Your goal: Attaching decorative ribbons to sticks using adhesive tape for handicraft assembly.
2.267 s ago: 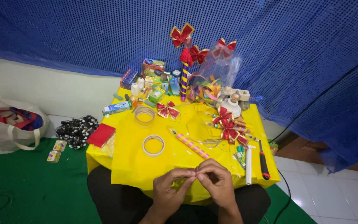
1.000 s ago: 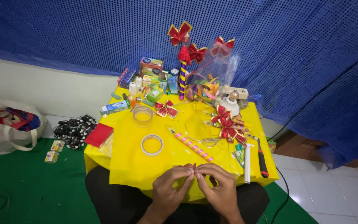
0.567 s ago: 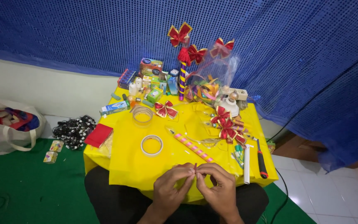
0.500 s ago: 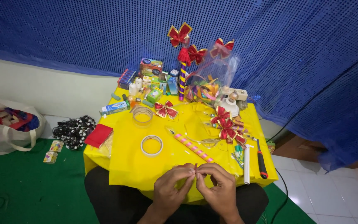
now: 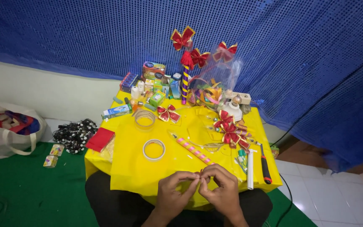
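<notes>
Two tape rolls (image 5: 153,149) lie on the yellow table (image 5: 131,168). A red notebook (image 5: 100,139) sits at its edge. A white bag (image 5: 9,133) rests on the green floor (image 5: 26,193).

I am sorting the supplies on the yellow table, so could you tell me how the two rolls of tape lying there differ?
The white tape roll lies nearer the hands, by the pink striped stick; the clear tape roll lies farther back, by a red bow. The white tape roll looks opaque and pale, while the clear tape roll is see-through and looks taller-walled. Both lie flat, untouched, with yellow cloth showing through their centres.
</notes>
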